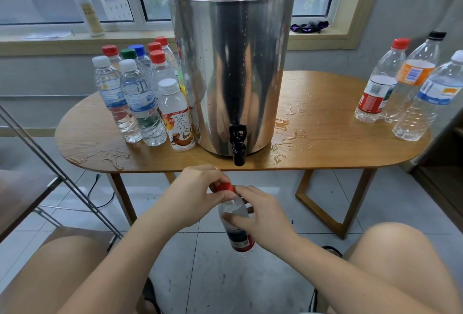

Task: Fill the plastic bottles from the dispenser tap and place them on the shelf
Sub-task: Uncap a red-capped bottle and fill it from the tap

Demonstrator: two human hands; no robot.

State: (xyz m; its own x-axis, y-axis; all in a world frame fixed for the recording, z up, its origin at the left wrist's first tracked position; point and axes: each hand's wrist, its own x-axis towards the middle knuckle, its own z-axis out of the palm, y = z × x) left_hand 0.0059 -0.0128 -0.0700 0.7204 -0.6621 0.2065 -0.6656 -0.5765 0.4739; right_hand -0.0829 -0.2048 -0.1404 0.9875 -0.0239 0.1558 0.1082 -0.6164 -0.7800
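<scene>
A steel dispenser (230,68) stands on the wooden table (338,143), its black tap (238,144) at the front edge. Below the table edge I hold a clear plastic bottle (236,228) with a red label. My right hand (260,216) grips the bottle's body. My left hand (198,193) pinches its red cap (224,186) at the neck. Several capped bottles with water in them (140,93) stand left of the dispenser. Three empty-looking capped bottles (406,85) stand at the table's right end.
Water is spilled on the table near the tap and at the left front edge. A metal shelf frame (57,176) leans in from the left. My knees sit at both lower corners. A pump bottle (89,10) stands on the windowsill.
</scene>
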